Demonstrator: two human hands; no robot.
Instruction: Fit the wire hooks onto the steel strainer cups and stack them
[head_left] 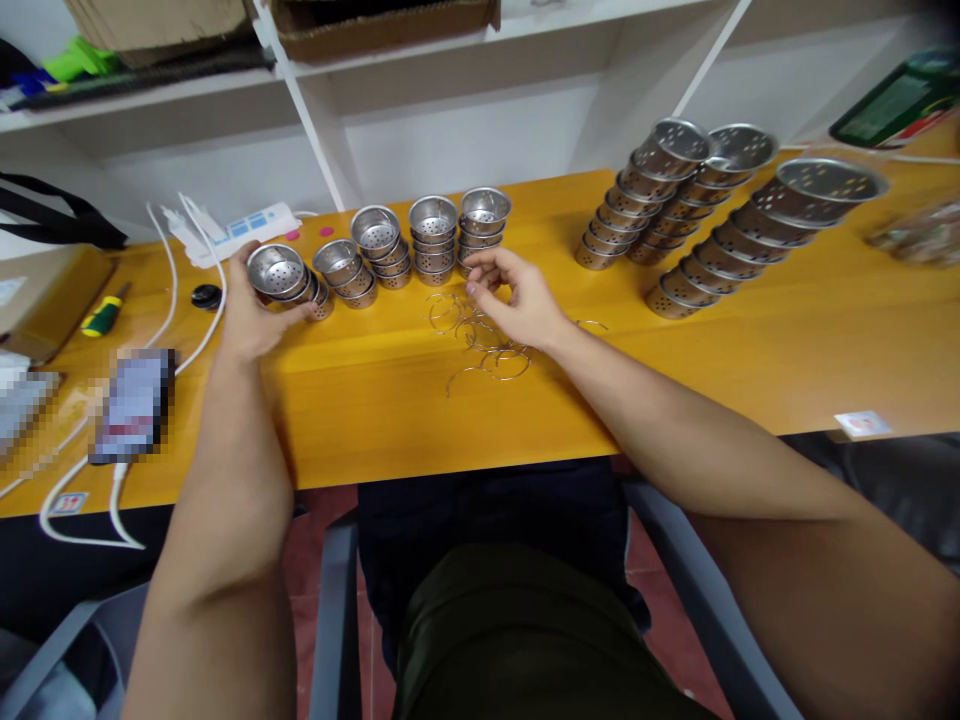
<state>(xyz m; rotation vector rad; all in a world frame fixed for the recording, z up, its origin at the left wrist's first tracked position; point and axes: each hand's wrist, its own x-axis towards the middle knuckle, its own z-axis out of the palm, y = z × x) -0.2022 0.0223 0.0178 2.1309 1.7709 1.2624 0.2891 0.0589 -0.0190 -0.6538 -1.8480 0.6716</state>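
Note:
At the left end of a row of short stacks of perforated metal cups, my left hand (259,315) is wrapped round the leftmost cup stack (277,272). My right hand (517,295) is by the rightmost short stack (486,212), its thumb and fingertips curled close together; whether anything is between them is too small to tell. Three more short stacks (375,232) stand between the hands. Thin curved wire rings (487,350) lie in a loose tangle on the orange table (375,420), just below my right hand.
Three tall leaning cup stacks (720,255) stand at the right. On the left are a phone (133,405), white cables, a power strip (247,228), a screwdriver (105,314) and a cardboard box (45,300). White shelving (465,110) rises behind the table.

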